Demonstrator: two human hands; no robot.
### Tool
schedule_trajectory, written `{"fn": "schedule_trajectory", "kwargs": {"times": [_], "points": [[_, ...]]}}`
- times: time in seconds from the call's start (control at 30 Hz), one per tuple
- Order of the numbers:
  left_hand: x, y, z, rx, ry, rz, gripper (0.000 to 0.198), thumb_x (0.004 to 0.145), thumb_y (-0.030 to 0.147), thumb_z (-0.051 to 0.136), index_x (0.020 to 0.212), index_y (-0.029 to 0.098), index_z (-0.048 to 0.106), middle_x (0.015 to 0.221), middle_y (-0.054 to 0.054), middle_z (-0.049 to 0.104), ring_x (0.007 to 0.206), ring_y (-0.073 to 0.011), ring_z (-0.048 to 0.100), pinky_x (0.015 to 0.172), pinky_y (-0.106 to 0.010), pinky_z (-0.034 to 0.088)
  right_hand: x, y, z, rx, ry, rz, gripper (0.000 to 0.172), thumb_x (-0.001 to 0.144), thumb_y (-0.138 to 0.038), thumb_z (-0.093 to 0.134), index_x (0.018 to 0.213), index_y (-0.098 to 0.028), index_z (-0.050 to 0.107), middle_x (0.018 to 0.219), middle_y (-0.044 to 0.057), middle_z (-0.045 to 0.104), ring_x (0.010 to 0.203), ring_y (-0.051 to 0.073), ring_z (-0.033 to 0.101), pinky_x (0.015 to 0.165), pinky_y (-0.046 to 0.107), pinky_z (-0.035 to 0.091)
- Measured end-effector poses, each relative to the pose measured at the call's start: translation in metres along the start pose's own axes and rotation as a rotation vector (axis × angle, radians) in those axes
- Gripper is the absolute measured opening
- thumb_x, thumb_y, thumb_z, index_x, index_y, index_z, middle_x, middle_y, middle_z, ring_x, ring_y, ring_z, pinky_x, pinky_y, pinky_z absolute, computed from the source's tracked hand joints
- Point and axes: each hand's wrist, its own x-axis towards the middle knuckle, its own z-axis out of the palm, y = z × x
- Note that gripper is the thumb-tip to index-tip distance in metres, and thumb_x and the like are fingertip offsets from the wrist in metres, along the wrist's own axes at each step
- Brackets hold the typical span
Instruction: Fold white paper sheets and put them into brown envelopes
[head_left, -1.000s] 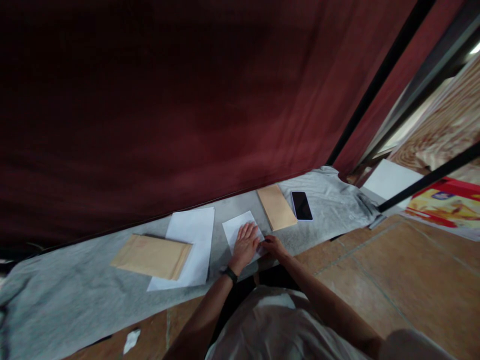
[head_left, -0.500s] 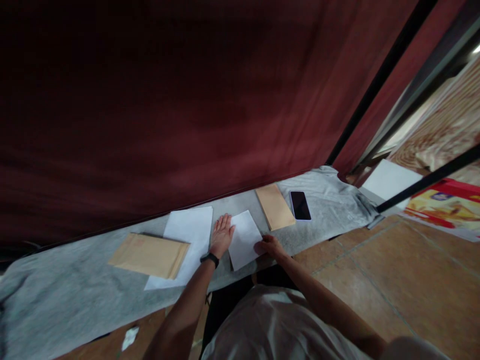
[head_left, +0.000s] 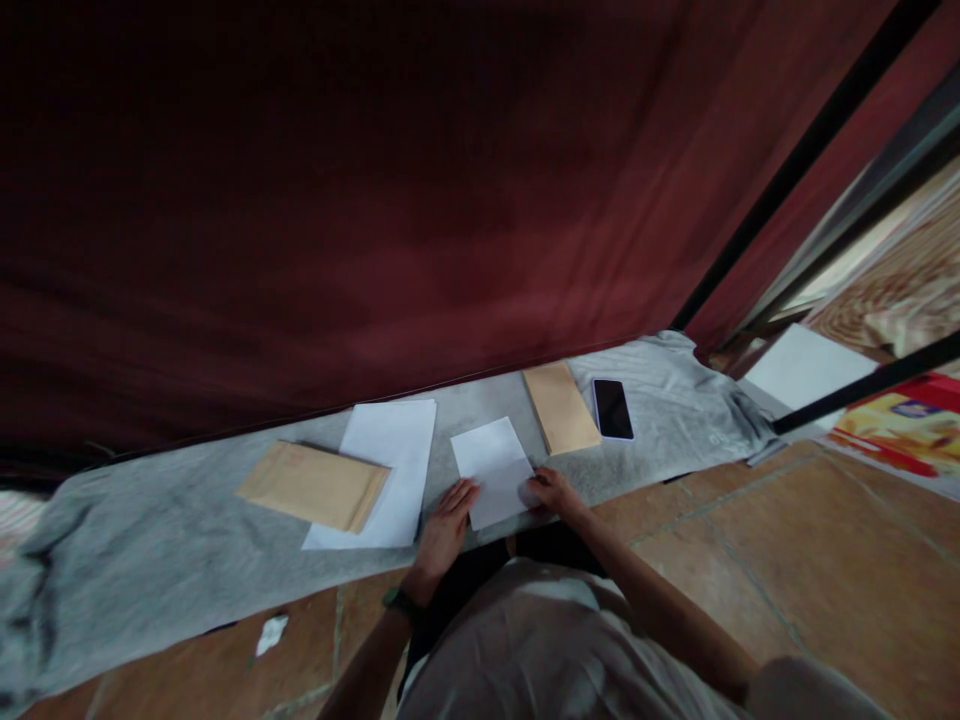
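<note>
A small white paper (head_left: 491,468), apparently a folded sheet, lies on a grey cloth right in front of me. My left hand (head_left: 447,525), with a watch on its wrist, rests at the paper's lower left edge, fingers stretched out and touching it. At the lower right edge my right hand (head_left: 553,490) is closed on the paper, with the thumb side over it. To the left, a brown padded envelope (head_left: 315,485) lies partly over larger white sheets (head_left: 397,440). A second brown envelope (head_left: 561,408) is just beyond my right hand.
A dark phone (head_left: 613,409) lies right of the second envelope. The grey cloth (head_left: 172,540) covers a long narrow bench against a dark red curtain (head_left: 420,250). Black poles (head_left: 810,145), a white board and a red-yellow box (head_left: 904,430) stand at right. A white scrap (head_left: 271,634) lies on the tiled floor.
My left hand has slid down toward me along the paper's left edge, uncovering its upper left corner. My right hand stays at the right edge. The view has shifted slightly.
</note>
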Motion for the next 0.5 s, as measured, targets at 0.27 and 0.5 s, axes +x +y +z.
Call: {"fn": "schedule_trajectory", "kwargs": {"times": [0.27,0.5], "points": [[0.002,-0.008,-0.003,0.046,-0.041,0.11,0.063,0.088,0.001,0.039,0.145,0.025,0.053,0.155,-0.004,0.05,0.148,-0.0182,0.039,0.121,-0.043,0.038,0.005,-0.018,0.004,-0.526,0.033,-0.631,0.035,0.099,-0.025,0.048,0.128,-0.016,0.064,0.136,0.014,0.064,0.129,0.025,0.057,0.111,0.038,0.043],[-0.005,-0.002,0.0,0.109,-0.049,0.141,0.083,0.076,0.0,0.054,0.153,0.029,0.043,0.164,-0.005,0.034,0.153,-0.0273,0.026,0.123,-0.052,0.033,0.041,-0.03,0.047,-0.666,-0.173,-0.945,0.039,0.104,-0.031,0.045,0.14,-0.022,0.059,0.152,0.009,0.053,0.143,0.023,0.045,0.121,0.046,0.034]]}}
